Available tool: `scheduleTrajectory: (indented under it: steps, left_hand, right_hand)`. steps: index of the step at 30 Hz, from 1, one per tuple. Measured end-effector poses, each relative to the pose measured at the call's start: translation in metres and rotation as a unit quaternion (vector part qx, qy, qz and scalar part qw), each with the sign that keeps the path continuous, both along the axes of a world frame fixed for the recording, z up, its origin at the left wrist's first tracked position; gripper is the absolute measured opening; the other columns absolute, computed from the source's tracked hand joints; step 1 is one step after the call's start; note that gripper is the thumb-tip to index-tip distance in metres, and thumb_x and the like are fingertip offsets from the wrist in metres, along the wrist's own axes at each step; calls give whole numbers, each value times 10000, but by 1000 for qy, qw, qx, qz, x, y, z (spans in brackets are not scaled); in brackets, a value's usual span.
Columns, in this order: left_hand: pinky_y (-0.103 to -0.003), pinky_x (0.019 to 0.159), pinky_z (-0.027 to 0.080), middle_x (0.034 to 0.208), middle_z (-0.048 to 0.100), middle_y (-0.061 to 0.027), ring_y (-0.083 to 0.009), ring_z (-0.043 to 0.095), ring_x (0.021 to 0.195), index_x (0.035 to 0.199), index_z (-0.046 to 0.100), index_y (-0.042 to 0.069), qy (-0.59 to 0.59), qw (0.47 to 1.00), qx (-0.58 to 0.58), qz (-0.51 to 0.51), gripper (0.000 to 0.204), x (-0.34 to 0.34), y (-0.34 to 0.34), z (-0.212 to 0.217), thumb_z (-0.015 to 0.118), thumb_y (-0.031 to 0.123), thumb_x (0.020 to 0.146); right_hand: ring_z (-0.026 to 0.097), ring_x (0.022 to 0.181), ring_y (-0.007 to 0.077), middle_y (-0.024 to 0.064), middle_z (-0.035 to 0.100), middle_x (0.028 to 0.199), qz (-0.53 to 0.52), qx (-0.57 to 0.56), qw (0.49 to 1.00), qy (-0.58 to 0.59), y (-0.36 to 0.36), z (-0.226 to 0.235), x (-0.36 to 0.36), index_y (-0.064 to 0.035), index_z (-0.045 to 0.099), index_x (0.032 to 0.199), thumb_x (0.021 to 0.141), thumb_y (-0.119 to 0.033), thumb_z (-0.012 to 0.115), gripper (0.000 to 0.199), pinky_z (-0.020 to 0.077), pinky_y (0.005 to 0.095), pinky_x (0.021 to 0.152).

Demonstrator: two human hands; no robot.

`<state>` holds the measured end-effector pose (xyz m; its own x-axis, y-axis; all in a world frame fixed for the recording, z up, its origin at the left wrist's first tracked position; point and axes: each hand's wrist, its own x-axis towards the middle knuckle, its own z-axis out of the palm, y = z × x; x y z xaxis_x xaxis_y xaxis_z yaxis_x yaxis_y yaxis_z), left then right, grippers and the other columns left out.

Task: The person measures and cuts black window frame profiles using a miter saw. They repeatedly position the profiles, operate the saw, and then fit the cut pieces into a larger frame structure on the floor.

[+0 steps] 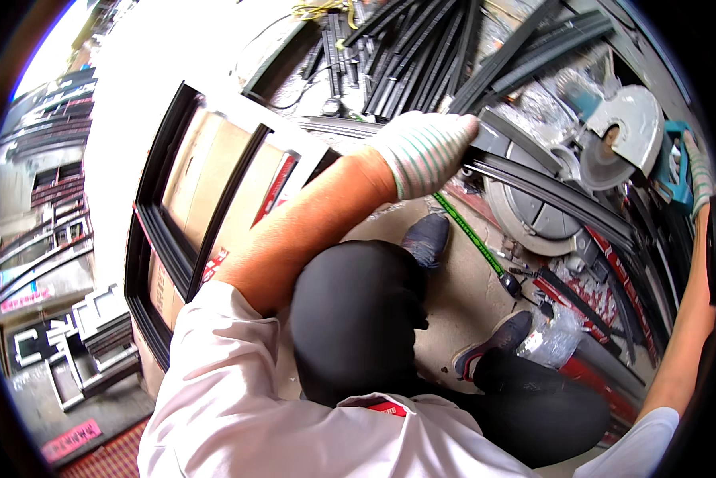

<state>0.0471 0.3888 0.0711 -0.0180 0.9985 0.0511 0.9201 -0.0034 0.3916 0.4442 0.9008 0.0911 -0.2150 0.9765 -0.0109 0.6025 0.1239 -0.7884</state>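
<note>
My left hand (426, 153), in a striped white knitted glove, is closed around a long dark metal profile (557, 187). The profile lies across the round grey base (511, 209) of a mitre saw and runs out past my hand on the left. At the right edge, my gloved right hand (699, 171) wraps round the teal saw handle (675, 167). The round saw blade (605, 162) is raised above the profile under its pale guard (638, 113). Between my feet and the saw base lies a bright green strip (473, 239) with a dark end piece.
Dark frames (229, 195) with cardboard-coloured panels stand at my left. Many dark profiles (422, 60) are heaped beyond the saw. Clear crumpled plastic (551, 338) and red-marked profiles (577, 303) lie by my right shoe (497, 342). White frame pieces (95, 342) are stacked far left.
</note>
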Motion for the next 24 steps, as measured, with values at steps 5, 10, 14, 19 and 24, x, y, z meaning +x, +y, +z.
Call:
scheduleTrajectory:
  steps: [5,10,14,19,24]
  left_hand:
    - [-490,832,590,1035,744,-208,-443,726,979,1380,552,55,-81,979,184,16,556,9,-4,51,803,144,893]
    - [-460,764,602,902,737,-209,-414,743,844,1225,615,24,-111,928,340,100,478,13,-4,122,833,335,934]
    - [-456,804,604,929,726,-243,-418,744,885,1130,622,-49,-88,957,221,164,634,19,-11,153,721,560,983]
    - [-530,871,578,1075,688,-272,-463,709,999,1165,586,-29,-25,953,192,232,593,3,-78,150,645,546,1037]
    - [-534,849,563,1073,675,-252,-447,686,996,1229,594,14,63,938,10,340,552,-18,-181,75,668,522,1026]
  right_hand:
    - [650,918,188,47,706,1116,33,57,998,-23,88,-39,41,-137,637,1434,1031,-534,680,568,541,327,837]
    - [697,1081,268,101,724,1274,67,210,974,-54,174,65,62,-142,555,1567,1061,-519,634,636,556,384,973]
    - [664,674,139,74,729,1147,20,32,999,1,84,-88,30,-146,513,1602,1097,-461,597,601,556,310,596]
    - [594,1375,292,161,604,1552,105,208,965,-117,60,12,30,-77,519,1600,1140,-335,478,528,424,355,1169]
    - [585,1377,356,196,620,1505,88,357,882,-294,-176,-16,-14,-17,594,1496,1087,-246,533,473,438,441,1178]
